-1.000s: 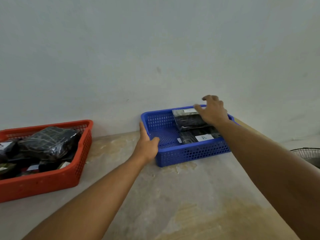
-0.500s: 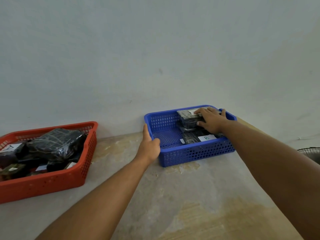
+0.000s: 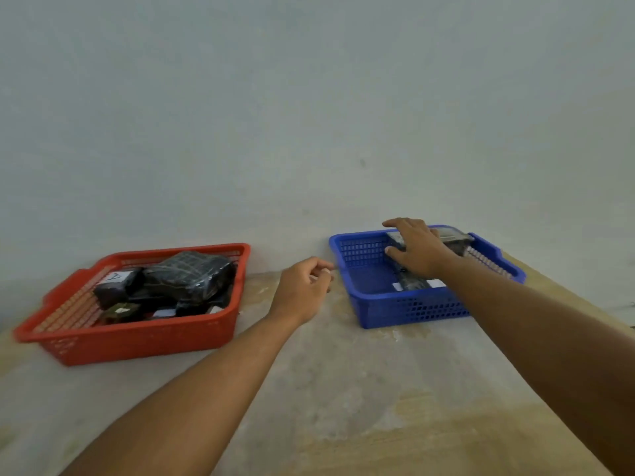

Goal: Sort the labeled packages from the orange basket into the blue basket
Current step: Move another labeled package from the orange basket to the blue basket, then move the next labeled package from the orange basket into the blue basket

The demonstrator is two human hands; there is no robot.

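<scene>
The orange basket [image 3: 137, 333] stands at the left and holds several black wrapped packages [image 3: 189, 273], one of them with a white label [image 3: 115, 277]. At the right, against the wall, is the blue basket [image 3: 405, 310]. My right hand [image 3: 419, 249] reaches into it, thumb and fingers around the left end of a black package [image 3: 453, 237] at the basket's back. Another labeled package [image 3: 410, 281] lies below it near the front wall. My left hand [image 3: 302, 290] hovers between the two baskets, just left of the blue rim, fingers loosely curled and holding nothing.
Both baskets sit on a worn beige tabletop [image 3: 343, 389] pushed against a plain pale wall [image 3: 309, 115]. The table's right edge [image 3: 567, 293] runs diagonally just behind the blue basket. Bare tabletop lies between the baskets and in front of them.
My left hand has let go of the blue basket's left rim and drawn back to the left. My right hand has lowered the package into the basket. The view has swung left.
</scene>
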